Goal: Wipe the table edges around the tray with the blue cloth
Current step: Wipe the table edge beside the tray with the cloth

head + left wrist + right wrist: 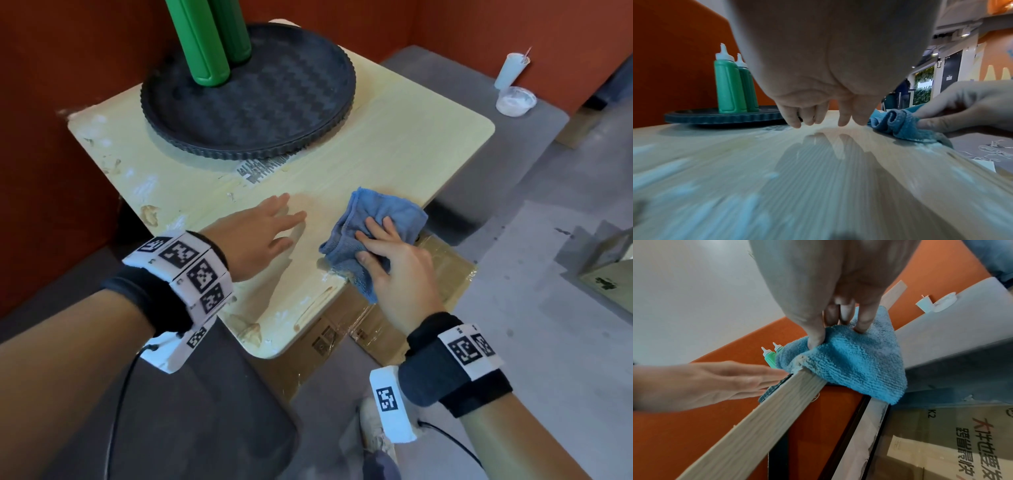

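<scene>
A light wooden table (394, 137) carries a round black tray (239, 150) at its far left, with two green squeeze bottles (209, 44) standing in it. The blue cloth (387, 209) lies bunched over the table's right edge. My right hand (368, 240) grips it, thumb and fingers dug into the folds, and part of the cloth (855, 363) hangs down over the edge (777, 410). My left hand (274, 222) is flat with straight fingers, low over the tabletop just left of the cloth. Whether its fingertips (795, 125) touch the wood I cannot tell.
White smears and brown stains (147, 212) run along the table's left and near edges. Flattened cardboard (442, 267) lies on the floor below the right edge. A white cup (513, 68) and a lidded bowl (515, 101) stand on a grey bench at the far right. An orange wall backs the table.
</scene>
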{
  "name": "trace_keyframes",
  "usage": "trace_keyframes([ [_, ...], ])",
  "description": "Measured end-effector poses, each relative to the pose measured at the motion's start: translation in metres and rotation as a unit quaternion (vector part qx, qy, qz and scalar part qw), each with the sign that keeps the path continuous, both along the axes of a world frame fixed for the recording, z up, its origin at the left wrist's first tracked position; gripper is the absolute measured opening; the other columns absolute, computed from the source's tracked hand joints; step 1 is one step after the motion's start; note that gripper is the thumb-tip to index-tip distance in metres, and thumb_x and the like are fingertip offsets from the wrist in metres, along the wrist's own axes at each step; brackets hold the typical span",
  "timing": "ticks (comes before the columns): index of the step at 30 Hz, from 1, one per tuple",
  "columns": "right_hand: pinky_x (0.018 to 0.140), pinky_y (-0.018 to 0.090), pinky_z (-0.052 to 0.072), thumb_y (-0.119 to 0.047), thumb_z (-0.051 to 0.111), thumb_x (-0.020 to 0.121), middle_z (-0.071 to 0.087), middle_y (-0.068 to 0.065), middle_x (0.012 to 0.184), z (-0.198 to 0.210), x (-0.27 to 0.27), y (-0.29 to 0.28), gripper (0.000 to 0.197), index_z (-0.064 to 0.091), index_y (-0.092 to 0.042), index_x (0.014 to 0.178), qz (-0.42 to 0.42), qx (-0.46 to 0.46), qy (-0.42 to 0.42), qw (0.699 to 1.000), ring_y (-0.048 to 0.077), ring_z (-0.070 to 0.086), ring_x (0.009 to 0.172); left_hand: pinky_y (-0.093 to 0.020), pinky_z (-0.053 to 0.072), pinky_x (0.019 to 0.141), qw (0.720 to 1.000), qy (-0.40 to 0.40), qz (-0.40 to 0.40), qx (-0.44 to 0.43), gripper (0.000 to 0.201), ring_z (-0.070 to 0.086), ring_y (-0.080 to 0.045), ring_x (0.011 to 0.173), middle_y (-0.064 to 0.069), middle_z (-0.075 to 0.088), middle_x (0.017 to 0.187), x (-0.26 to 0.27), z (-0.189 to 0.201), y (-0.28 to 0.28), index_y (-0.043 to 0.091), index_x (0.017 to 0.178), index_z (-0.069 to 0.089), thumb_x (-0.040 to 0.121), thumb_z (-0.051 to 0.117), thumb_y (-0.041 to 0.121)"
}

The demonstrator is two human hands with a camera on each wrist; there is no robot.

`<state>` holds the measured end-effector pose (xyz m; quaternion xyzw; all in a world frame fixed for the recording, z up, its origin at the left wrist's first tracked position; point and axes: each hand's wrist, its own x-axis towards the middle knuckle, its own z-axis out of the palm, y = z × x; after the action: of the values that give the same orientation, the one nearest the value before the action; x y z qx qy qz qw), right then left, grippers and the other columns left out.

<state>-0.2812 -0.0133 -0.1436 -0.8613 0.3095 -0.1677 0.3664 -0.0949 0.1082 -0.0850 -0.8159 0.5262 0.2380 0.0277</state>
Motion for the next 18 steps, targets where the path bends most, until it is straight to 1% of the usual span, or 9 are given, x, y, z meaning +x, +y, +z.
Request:
trace_keyframes([
  [2,0.118,0.033,0.024,-0.018,0.058,0.092,0.045,-0.008,0.145,0.001,0.000,0.000,0.034,0.060,-0.019,0.127,-0.005,-0.004,0.004,1.000,0.005,0.023,0.143,-0.033,0.017,0.119,1.000,-0.016,0.000,0.003,0.053,0.002,-0.011,0.148,0.005,-0.009,0.160,0.002,0.001,0.019,0.034,0.150,0.011,0.101,0.029,0.033],
  [5,0.117,0.027,0.021,-0.017,0.059,0.092,0.045,-0.007,0.145,0.002,0.001,0.001,0.034,0.060,-0.018,0.127,-0.009,-0.007,0.006,1.000,0.004,0.023,0.143,-0.033,0.019,0.118,0.999,-0.022,-0.013,0.019,0.052,0.005,-0.013,0.148,0.003,-0.004,0.160,-0.004,-0.002,0.034,0.031,0.150,0.009,0.101,0.027,0.030],
  [8,0.116,0.023,0.020,-0.016,0.059,0.092,0.046,-0.005,0.145,0.003,0.002,0.001,0.034,0.061,-0.017,0.126,-0.007,-0.001,0.009,1.000,0.005,0.024,0.142,-0.035,0.020,0.118,1.000,-0.012,-0.012,0.021,0.050,0.002,-0.014,0.148,0.001,-0.004,0.161,-0.010,-0.007,0.037,0.031,0.150,0.010,0.102,0.024,0.028],
  [10,0.114,0.020,0.019,-0.016,0.059,0.092,0.046,-0.005,0.144,0.003,0.002,0.001,0.034,0.062,-0.016,0.126,-0.010,-0.002,0.011,1.000,0.005,0.025,0.142,-0.039,0.023,0.117,1.000,-0.013,-0.014,0.015,0.050,0.000,-0.014,0.148,0.001,-0.005,0.161,-0.010,-0.009,0.038,0.031,0.150,0.011,0.102,0.024,0.028],
  [11,0.114,0.020,0.020,-0.016,0.059,0.092,0.046,-0.005,0.144,0.003,0.002,0.001,0.034,0.062,-0.015,0.126,-0.013,-0.002,0.011,1.000,0.005,0.025,0.142,-0.040,0.024,0.116,1.000,-0.013,-0.015,0.015,0.050,-0.001,-0.014,0.148,0.001,-0.005,0.161,-0.009,-0.010,0.038,0.031,0.149,0.012,0.102,0.025,0.028],
  [13,0.116,0.024,0.022,-0.015,0.060,0.092,0.047,-0.005,0.144,0.002,0.002,0.002,0.034,0.062,-0.015,0.126,-0.019,0.001,0.008,1.000,0.005,0.025,0.142,-0.040,0.024,0.116,1.000,-0.011,-0.015,0.015,0.049,-0.001,-0.013,0.148,0.003,-0.005,0.161,-0.009,-0.011,0.038,0.032,0.149,0.012,0.102,0.025,0.028],
  [15,0.117,0.028,0.023,-0.015,0.059,0.092,0.047,-0.005,0.144,0.001,0.002,0.003,0.034,0.062,-0.015,0.125,-0.023,0.001,0.006,1.000,0.006,0.025,0.143,-0.039,0.022,0.117,1.000,-0.016,-0.009,0.006,0.047,0.003,-0.012,0.148,0.005,-0.002,0.160,-0.008,-0.010,0.037,0.035,0.148,0.016,0.102,0.024,0.028],
  [18,0.116,0.023,0.019,-0.015,0.059,0.092,0.047,-0.007,0.143,0.001,0.004,0.005,0.034,0.062,-0.016,0.126,-0.034,-0.008,0.010,0.999,0.005,0.024,0.143,-0.036,0.020,0.116,1.000,-0.026,0.003,-0.009,0.045,0.010,-0.011,0.147,0.007,0.005,0.160,-0.006,-0.008,0.033,0.038,0.146,0.023,0.102,0.024,0.029],
])
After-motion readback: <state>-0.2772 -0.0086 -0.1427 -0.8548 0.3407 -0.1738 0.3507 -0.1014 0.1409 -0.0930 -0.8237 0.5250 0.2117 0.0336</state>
